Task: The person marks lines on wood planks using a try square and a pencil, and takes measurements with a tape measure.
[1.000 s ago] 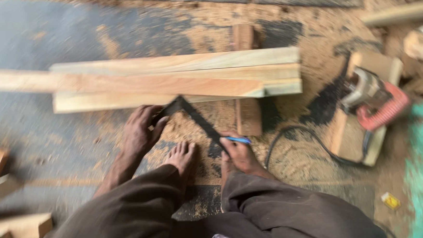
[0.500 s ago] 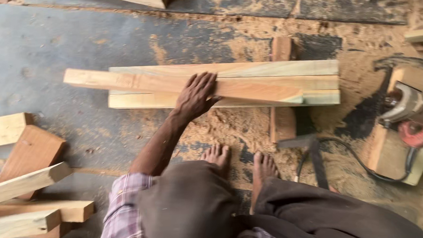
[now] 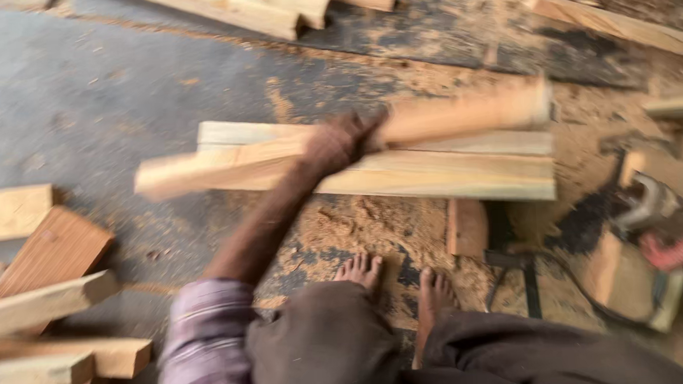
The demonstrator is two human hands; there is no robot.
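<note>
Head | left hand (image 3: 337,144) fingers wrapped round blurred plank (image 3: 339,145) | stacked boards (image 3: 465,174) beneath, saw (image 3: 666,225) right

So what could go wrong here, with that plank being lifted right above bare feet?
The left hand grips a long wooden plank near its middle, lifted off the stack of planks; if it slips, it could land on the bare feet just below. The swinging plank might also knock the stack. A black cable from the power saw lies close to the feet, a possible trip.
</note>
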